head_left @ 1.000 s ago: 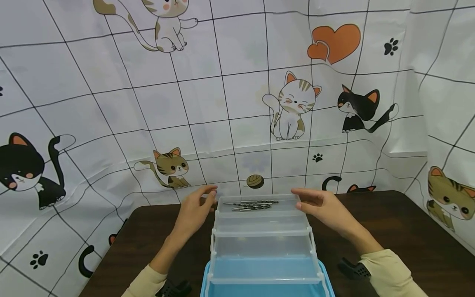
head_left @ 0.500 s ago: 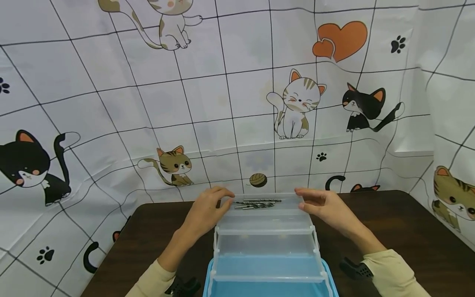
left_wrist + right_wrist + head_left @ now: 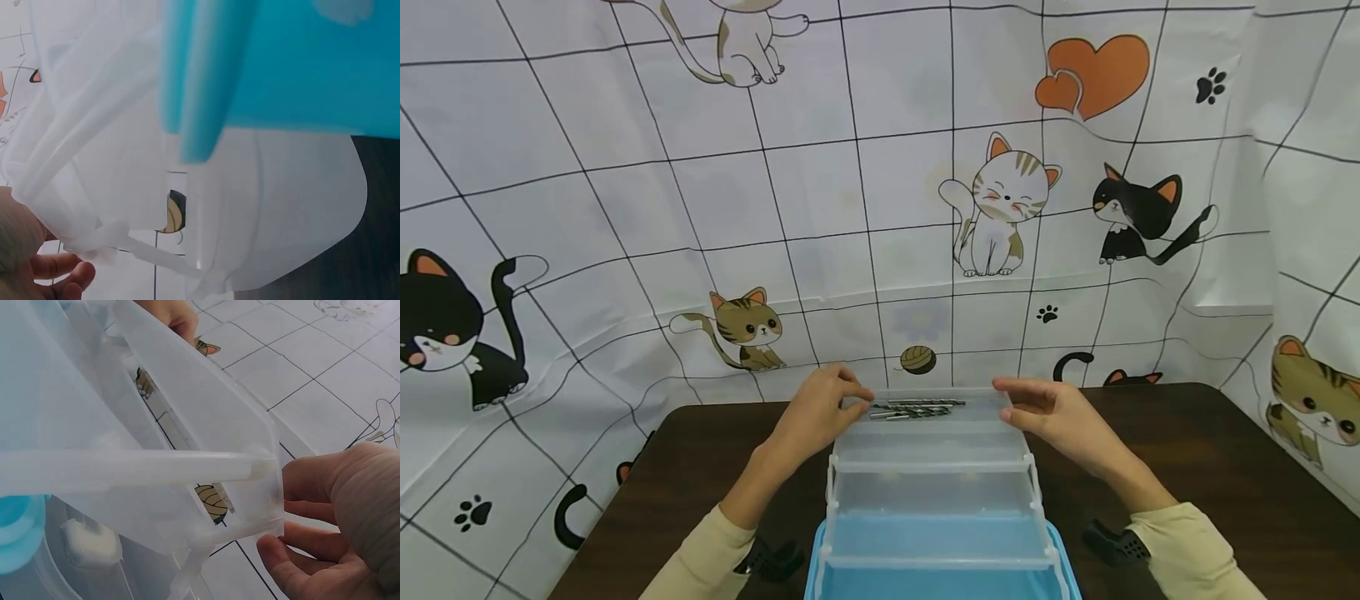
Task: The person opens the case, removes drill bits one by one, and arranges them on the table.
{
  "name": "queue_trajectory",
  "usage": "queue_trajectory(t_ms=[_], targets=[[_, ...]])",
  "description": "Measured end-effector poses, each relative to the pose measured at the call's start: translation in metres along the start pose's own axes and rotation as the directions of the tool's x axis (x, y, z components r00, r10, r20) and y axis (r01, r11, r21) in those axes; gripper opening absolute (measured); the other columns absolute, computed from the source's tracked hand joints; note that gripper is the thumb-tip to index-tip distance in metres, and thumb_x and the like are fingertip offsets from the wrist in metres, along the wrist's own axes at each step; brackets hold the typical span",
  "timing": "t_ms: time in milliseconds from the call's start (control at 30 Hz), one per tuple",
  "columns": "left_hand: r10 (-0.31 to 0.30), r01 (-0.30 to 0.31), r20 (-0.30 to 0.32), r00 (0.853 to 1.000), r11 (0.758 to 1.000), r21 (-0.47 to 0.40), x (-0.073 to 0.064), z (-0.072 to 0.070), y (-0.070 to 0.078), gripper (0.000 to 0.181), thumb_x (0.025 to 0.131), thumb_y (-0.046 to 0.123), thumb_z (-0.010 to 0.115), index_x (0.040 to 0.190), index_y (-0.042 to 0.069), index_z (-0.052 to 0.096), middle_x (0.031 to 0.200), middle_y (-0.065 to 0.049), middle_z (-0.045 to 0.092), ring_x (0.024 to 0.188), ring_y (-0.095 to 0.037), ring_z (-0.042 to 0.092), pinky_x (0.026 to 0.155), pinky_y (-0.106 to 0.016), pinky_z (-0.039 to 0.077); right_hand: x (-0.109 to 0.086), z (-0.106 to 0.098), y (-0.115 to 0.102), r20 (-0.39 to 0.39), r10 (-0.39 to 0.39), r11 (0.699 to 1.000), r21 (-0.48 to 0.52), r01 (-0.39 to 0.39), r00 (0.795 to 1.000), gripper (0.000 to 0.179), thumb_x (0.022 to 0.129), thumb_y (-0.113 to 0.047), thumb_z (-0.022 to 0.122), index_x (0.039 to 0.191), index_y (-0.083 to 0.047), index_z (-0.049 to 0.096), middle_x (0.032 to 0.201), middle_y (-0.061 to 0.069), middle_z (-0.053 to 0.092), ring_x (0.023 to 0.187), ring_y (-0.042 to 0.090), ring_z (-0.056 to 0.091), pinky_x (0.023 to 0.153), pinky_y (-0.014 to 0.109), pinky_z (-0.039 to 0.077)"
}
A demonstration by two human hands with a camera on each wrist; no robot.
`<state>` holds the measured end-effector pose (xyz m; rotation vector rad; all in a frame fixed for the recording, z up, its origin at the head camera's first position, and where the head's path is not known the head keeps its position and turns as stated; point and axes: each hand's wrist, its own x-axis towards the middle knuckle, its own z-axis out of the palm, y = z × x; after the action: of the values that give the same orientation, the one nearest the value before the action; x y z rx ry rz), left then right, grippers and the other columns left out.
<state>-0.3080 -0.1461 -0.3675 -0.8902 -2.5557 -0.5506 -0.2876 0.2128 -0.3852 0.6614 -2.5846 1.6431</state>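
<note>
A cantilever toolbox with a blue base (image 3: 940, 585) and frosted clear trays stands unfolded before me, its trays stepped upward. On the top tray (image 3: 981, 406) lies a bundle of drill bits (image 3: 917, 409). My left hand (image 3: 820, 410) holds the left end of that tray, its fingertips over the edge beside the bits, hiding that corner. My right hand (image 3: 1063, 417) touches the tray's right end with loosely extended fingers. In the right wrist view, its fingers (image 3: 306, 487) lie against the outside of the tray's end wall. The white folding arms (image 3: 187, 465) show there too.
Under the toolbox is a dark brown wooden table (image 3: 1165, 450). Behind it hangs a white gridded sheet (image 3: 895, 192) printed with cats, paw prints and hearts. A dark wrist strap (image 3: 1116, 543) sits by the right sleeve. A whitish object (image 3: 90, 544) shows beneath the trays.
My left hand has moved right and onto the left end of the top tray, from beside it. My right hand has stayed at the tray's right end. The head view has shifted slightly.
</note>
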Motion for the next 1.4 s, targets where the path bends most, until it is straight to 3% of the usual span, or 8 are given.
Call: queue_trajectory(t_ms=[133, 333, 633, 733, 967, 1200, 1400], targets=[[-0.057, 0.059, 0.041, 0.998, 0.997, -0.051, 0.004, -0.001, 0.001, 0.012, 0.084, 0.019, 0.071, 0.095, 0.016, 0.074, 0.099, 0.002, 0.052, 0.082, -0.014, 0.047, 0.061, -0.026, 0.041, 0.001, -0.001, -0.002, 0.005, -0.014, 1.000, -0.004, 0.014, 1.000, 0.043, 0.087, -0.032, 0.065, 0.128, -0.024, 0.055, 0.129, -0.003, 0.052, 0.111, 0.016, 0.053, 0.083, 0.030, 0.046], [-0.145, 0.161, 0.120, 0.982, 0.976, -0.144, 0.002, -0.001, 0.002, 0.008, 0.085, 0.019, 0.070, 0.091, 0.018, 0.074, 0.100, 0.001, 0.050, 0.086, -0.022, 0.050, 0.063, -0.031, 0.043, 0.000, 0.000, 0.000, 0.030, -0.029, 0.999, 0.014, 0.029, 0.999, 0.043, 0.087, -0.030, 0.066, 0.127, -0.021, 0.055, 0.130, 0.000, 0.052, 0.115, 0.023, 0.050, 0.085, 0.029, 0.046], [-0.150, 0.167, 0.119, 0.982, 0.975, -0.150, -0.002, -0.001, 0.002, 0.005, 0.086, 0.025, 0.068, 0.089, 0.024, 0.072, 0.100, 0.004, 0.048, 0.081, -0.016, 0.047, 0.063, -0.031, 0.042, -0.007, 0.006, -0.021, 0.015, -0.009, 0.999, 0.038, 0.008, 1.000, 0.039, 0.088, -0.019, 0.066, 0.125, -0.014, 0.056, 0.127, 0.006, 0.053, 0.114, 0.031, 0.050, 0.083, 0.030, 0.046], [-0.137, 0.150, 0.101, 0.985, 0.979, -0.135, -0.004, -0.002, 0.002, 0.005, 0.085, 0.026, 0.069, 0.089, 0.024, 0.071, 0.099, 0.004, 0.050, 0.078, -0.014, 0.048, 0.061, -0.030, 0.043, -0.010, 0.006, -0.030, 0.020, -0.014, 0.999, 0.034, 0.013, 1.000, 0.038, 0.088, -0.018, 0.065, 0.125, -0.012, 0.056, 0.127, 0.006, 0.053, 0.113, 0.032, 0.051, 0.082, 0.029, 0.047], [-0.082, 0.083, 0.020, 0.996, 0.993, -0.083, -0.003, -0.007, 0.000, 0.008, 0.084, 0.023, 0.070, 0.091, 0.023, 0.072, 0.099, 0.007, 0.056, 0.077, -0.012, 0.055, 0.062, -0.026, 0.046, 0.000, 0.003, -0.002, 0.019, -0.037, 0.999, 0.019, 0.036, 0.999, 0.038, 0.087, -0.027, 0.066, 0.123, -0.020, 0.058, 0.126, 0.000, 0.054, 0.112, 0.023, 0.053, 0.082, 0.029, 0.047], [-0.092, 0.089, -0.042, 0.995, 0.994, -0.066, -0.001, -0.010, 0.002, 0.008, 0.084, 0.024, 0.070, 0.091, 0.023, 0.073, 0.098, 0.009, 0.060, 0.075, -0.005, 0.054, 0.059, -0.025, 0.044, 0.001, 0.002, -0.003, 0.019, -0.045, 0.999, 0.010, 0.045, 0.999, 0.038, 0.087, -0.028, 0.066, 0.123, -0.021, 0.058, 0.127, 0.002, 0.053, 0.111, 0.019, 0.053, 0.082, 0.029, 0.047], [-0.129, 0.118, -0.088, 0.988, 0.987, -0.111, -0.003, -0.014, 0.000, 0.009, 0.085, 0.025, 0.068, 0.094, 0.023, 0.072, 0.096, 0.012, 0.061, 0.074, -0.003, 0.053, 0.059, -0.026, 0.044, 0.000, 0.002, -0.004, 0.023, -0.038, 0.999, 0.017, 0.038, 0.999, 0.041, 0.086, -0.029, 0.066, 0.125, -0.018, 0.057, 0.128, 0.003, 0.053, 0.111, 0.020, 0.053, 0.083, 0.029, 0.047]])
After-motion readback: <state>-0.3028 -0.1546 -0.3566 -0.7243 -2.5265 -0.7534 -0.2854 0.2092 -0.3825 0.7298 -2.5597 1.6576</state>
